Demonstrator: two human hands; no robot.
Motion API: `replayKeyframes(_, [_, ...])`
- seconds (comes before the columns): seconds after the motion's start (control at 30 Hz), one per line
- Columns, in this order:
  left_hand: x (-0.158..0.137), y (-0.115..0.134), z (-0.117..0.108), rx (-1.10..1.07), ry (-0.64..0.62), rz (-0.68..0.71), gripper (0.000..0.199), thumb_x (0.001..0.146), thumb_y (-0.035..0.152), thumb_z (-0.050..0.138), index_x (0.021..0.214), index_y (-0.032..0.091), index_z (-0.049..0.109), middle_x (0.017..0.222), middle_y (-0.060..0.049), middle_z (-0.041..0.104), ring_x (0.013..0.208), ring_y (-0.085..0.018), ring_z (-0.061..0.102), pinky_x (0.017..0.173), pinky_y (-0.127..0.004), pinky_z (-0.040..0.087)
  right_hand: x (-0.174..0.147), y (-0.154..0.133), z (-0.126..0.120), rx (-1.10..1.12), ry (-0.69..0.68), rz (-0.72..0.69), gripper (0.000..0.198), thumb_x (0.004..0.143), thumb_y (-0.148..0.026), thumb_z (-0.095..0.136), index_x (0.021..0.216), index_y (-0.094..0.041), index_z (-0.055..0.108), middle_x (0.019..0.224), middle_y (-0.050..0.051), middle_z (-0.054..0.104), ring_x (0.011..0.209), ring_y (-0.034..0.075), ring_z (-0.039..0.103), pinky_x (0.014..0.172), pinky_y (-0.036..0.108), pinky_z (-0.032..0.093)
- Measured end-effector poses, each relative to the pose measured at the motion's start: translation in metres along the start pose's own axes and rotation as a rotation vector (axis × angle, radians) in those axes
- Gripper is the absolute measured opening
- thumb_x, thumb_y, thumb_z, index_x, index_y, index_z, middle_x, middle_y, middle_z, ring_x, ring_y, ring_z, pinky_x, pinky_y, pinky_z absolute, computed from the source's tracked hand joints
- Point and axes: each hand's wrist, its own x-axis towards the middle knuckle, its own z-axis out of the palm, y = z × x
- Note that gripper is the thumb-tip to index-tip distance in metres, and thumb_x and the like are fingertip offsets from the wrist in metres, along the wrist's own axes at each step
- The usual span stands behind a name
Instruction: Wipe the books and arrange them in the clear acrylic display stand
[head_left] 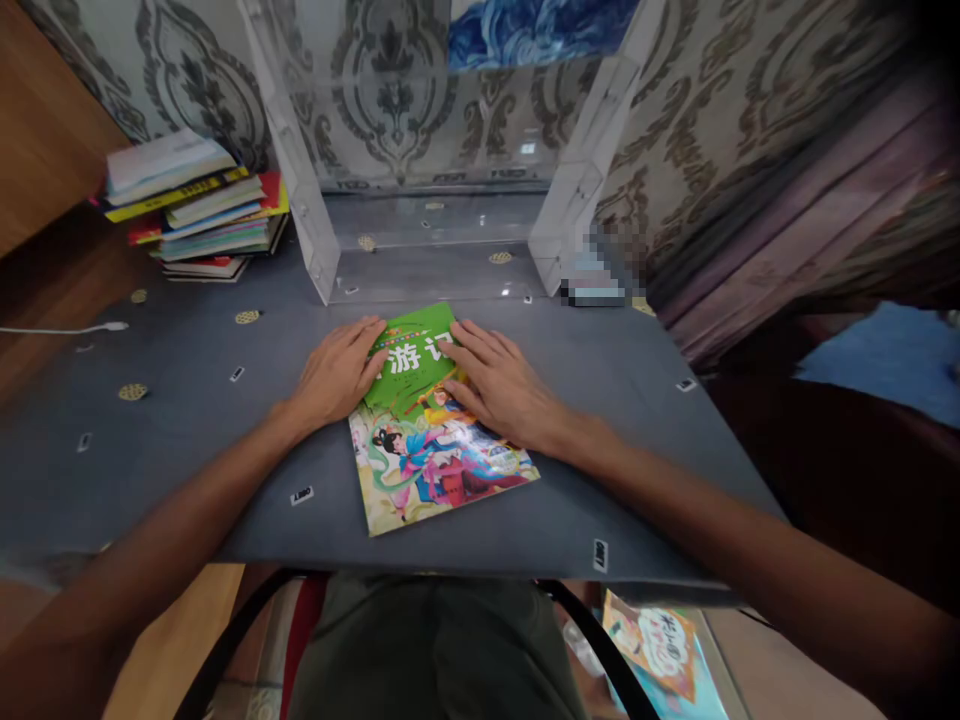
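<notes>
A green picture book point(431, 475) with white Chinese characters and colourful cartoon figures lies closed and slightly turned on the dark grey tabletop. My left hand point(341, 370) rests flat over its upper left edge, fingers stretched out. On the opposite side, my right hand point(499, 385) lies across the cover's upper right part with its fingers extended. Both palms face down, and the fingers hide part of the title. Neither hand is wrapped around the book.
Behind the book stands a clear plastic shelf rack point(311, 240). Stacked books point(210, 215) are at the back left, near a white cable point(90, 328). A blurred-out object point(596, 280) sits right of the rack. Below the table's front edge, more books point(664, 650) lie at lower right.
</notes>
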Motion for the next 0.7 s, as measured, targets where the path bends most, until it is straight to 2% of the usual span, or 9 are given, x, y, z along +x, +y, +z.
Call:
replayKeyframes(0.13, [0.000, -0.001, 0.002, -0.023, 0.003, 0.005, 0.052, 0.102, 0.039, 0.034, 0.142, 0.011, 0.052, 0.150, -0.014, 0.052, 0.138, -0.028, 0.048, 0.119, -0.045, 0.033, -0.046, -0.022, -0.005, 0.017, -0.017, 0.017, 0.053, 0.104, -0.043, 0.041, 0.150, -0.016, 0.044, 0.162, 0.018, 0.034, 0.151, 0.034, 0.029, 0.118, 0.062, 0.034])
replayKeyframes(0.27, [-0.001, 0.000, 0.002, -0.034, 0.023, -0.002, 0.052, 0.101, 0.039, 0.034, 0.141, 0.012, 0.053, 0.149, -0.014, 0.054, 0.138, -0.027, 0.049, 0.118, -0.044, 0.034, -0.078, -0.037, -0.004, 0.019, -0.035, 0.016, 0.052, 0.107, -0.038, 0.032, 0.153, -0.015, 0.038, 0.161, 0.019, 0.035, 0.151, 0.030, 0.031, 0.120, 0.056, 0.035])
replayKeyframes(0.43, [-0.004, 0.007, -0.005, 0.019, 0.047, -0.116, 0.048, 0.100, 0.039, 0.038, 0.137, 0.014, 0.055, 0.145, -0.016, 0.055, 0.131, -0.032, 0.052, 0.111, -0.050, 0.041, -0.084, -0.042, -0.002, 0.046, -0.014, 0.034, 0.051, 0.106, -0.034, 0.033, 0.155, -0.018, 0.036, 0.159, 0.016, 0.040, 0.151, 0.029, 0.032, 0.121, 0.054, 0.037])
replayKeyframes(0.53, [-0.009, 0.010, -0.009, -0.002, 0.075, -0.213, 0.051, 0.099, 0.041, 0.041, 0.140, 0.011, 0.049, 0.146, -0.022, 0.050, 0.134, -0.037, 0.050, 0.110, -0.057, 0.040, -0.082, -0.042, -0.003, 0.056, -0.010, 0.041, 0.051, 0.106, -0.033, 0.033, 0.155, -0.020, 0.036, 0.160, 0.016, 0.039, 0.151, 0.029, 0.032, 0.121, 0.055, 0.037])
replayKeyframes(0.6, [-0.017, 0.010, -0.009, -0.128, 0.113, -0.244, 0.058, 0.096, 0.042, 0.048, 0.144, 0.010, 0.041, 0.150, -0.024, 0.044, 0.140, -0.037, 0.043, 0.114, -0.059, 0.037, -0.083, -0.042, -0.003, 0.056, -0.011, 0.042, 0.051, 0.106, -0.033, 0.033, 0.154, -0.018, 0.037, 0.160, 0.017, 0.039, 0.151, 0.029, 0.032, 0.121, 0.054, 0.037])
replayKeyframes(0.7, [-0.030, 0.009, -0.008, -0.545, 0.164, -0.335, 0.068, 0.091, 0.039, 0.057, 0.149, 0.015, 0.031, 0.156, -0.023, 0.038, 0.145, -0.033, 0.039, 0.118, -0.054, 0.036, -0.084, -0.042, -0.002, 0.063, -0.002, 0.037, 0.051, 0.106, -0.034, 0.031, 0.153, -0.015, 0.039, 0.159, 0.019, 0.038, 0.150, 0.029, 0.034, 0.120, 0.053, 0.038])
